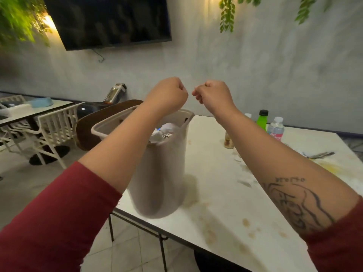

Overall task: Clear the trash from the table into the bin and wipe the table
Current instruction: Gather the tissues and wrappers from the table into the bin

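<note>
The bin stands on the table at its 9 o'clock corner, base close to the edge. It is a tall, smooth, pale grey plastic tub with a rolled rim. White crumpled trash is heaped inside, near the top.

The left hand and right hand hover above the rim, nearly touching. Both are curled into fists with nothing visible in them.

Neither hand steadies the bin, so I judge a nudge could tip it off the corner and spill its load.

At 2 o'clock from the bin stand a small glass bottle, a green bottle and a clear water bottle. A careless wipe could topple them.

The glossy white tabletop carries brown stains and a yellow spill beside metal cutlery. Wiping might smear these wider.
</note>
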Motion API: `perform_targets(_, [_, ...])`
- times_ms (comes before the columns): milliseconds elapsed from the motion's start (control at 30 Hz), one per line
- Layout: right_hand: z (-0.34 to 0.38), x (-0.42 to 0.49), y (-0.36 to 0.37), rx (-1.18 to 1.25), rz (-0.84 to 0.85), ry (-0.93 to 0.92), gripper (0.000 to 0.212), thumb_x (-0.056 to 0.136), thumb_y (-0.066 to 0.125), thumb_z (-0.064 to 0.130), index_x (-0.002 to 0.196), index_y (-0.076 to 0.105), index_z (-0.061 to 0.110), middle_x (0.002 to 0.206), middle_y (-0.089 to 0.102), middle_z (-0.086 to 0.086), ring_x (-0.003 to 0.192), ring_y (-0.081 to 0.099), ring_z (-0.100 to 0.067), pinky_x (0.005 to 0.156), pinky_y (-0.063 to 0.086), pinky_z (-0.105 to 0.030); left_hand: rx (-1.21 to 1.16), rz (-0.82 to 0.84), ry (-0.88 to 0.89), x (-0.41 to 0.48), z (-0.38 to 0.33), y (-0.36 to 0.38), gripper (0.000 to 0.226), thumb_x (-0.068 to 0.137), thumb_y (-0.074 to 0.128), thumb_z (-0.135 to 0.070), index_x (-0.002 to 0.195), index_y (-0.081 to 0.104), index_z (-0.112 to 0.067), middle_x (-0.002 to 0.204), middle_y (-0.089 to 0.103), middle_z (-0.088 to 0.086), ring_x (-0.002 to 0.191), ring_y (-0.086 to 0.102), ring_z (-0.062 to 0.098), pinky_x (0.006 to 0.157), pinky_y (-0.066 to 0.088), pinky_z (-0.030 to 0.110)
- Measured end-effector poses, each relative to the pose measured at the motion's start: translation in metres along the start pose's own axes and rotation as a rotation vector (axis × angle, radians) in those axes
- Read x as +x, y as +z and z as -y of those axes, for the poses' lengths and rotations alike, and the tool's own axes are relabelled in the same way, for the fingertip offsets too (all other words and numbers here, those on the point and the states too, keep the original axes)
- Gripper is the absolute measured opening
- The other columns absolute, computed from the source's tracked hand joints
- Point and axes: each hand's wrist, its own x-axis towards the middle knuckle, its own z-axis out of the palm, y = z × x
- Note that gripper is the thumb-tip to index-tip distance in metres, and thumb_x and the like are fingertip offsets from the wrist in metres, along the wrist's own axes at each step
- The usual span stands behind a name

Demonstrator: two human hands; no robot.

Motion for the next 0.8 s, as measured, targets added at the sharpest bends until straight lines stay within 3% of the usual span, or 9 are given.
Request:
perform_targets(100, [-0.015,-0.001,-0.034,-0.015,-0.042,0.028,0.026,0.083,0.055,0.012,0.058,0.058,0.019,0.062,0.058,0.003,0.065,0.053,-0.014,0.071,0.046,-0.033,-0.009,-0.03,0.064,0.002,-0.034,0.019,0.021,0.091,0.047,-0.019,0.102,0.064,-0.016,0.104,0.063,0.001,0.091,0.054,0.02,0.073,0.038,0.027])
perform_targets(233, [-0.042,-0.001,-0.078,-0.062,-0.091,0.081,0.025,0.082,0.056,0.012,0.058,0.058,0.019,0.062,0.058,0.002,0.061,0.052,-0.013,0.066,0.044,-0.03,-0.058,-0.016,0.125,-0.001,-0.076,0.051,0.021,0.091,0.047,-0.02,0.103,0.063,-0.014,0.106,0.064,0.005,0.098,0.058,0.025,0.081,0.045,0.032])
perform_targets(333, [-0.067,-0.004,-0.109,-0.094,-0.122,0.13,0.026,0.082,0.057,0.012,0.057,0.058,0.017,0.06,0.058,0.001,0.059,0.052,-0.016,0.061,0.042,-0.028,-0.08,0.049,0.161,-0.008,-0.101,0.084,0.021,0.091,0.047,-0.021,0.103,0.063,-0.013,0.104,0.064,0.007,0.096,0.059,0.026,0.078,0.047,0.032])
perform_targets(467, [-0.111,-0.009,-0.145,-0.136,-0.177,0.195,0.018,0.078,0.06,0.012,0.065,0.059,-0.001,0.065,0.055,-0.021,0.064,0.048,-0.021,0.063,0.038,-0.033,-0.084,0.156,0.162,-0.019,-0.123,0.137,0.019,0.091,0.049,-0.02,0.101,0.062,-0.011,0.105,0.065,0.008,0.099,0.059,0.028,0.077,0.045,0.033])
perform_targets(533, [-0.13,-0.015,-0.159,-0.169,-0.168,0.22,0.015,0.077,0.06,0.011,0.064,0.056,0.006,0.064,0.046,-0.018,0.062,0.042,-0.02,0.061,0.034,-0.032,-0.099,0.215,0.151,-0.024,-0.128,0.161,0.013,0.09,0.049,-0.019,0.093,0.06,-0.011,0.101,0.065,0.008,0.095,0.06,0.029,0.074,0.046,0.033])
perform_targets(667, [-0.167,-0.025,-0.182,-0.254,-0.122,0.26,0.036,0.082,0.06,0.011,0.051,0.04,0.011,0.052,0.04,-0.004,0.051,0.034,-0.017,0.052,0.029,-0.026,-0.086,0.287,0.128,-0.033,-0.13,0.206,0.011,0.09,0.05,-0.018,0.08,0.052,-0.014,0.09,0.062,0.008,0.089,0.059,0.029,0.068,0.042,0.032])
perform_targets(800, [-0.198,-0.034,-0.193,-0.35,-0.076,0.292,0.018,0.083,0.06,0.011,0.069,0.062,0.0,0.072,0.059,-0.01,0.066,0.049,-0.019,0.054,0.034,-0.026,-0.111,0.344,0.079,-0.039,-0.126,0.243,0.008,0.087,0.055,-0.018,0.086,0.06,-0.013,0.093,0.065,0.006,0.09,0.06,0.026,0.074,0.049,0.036])
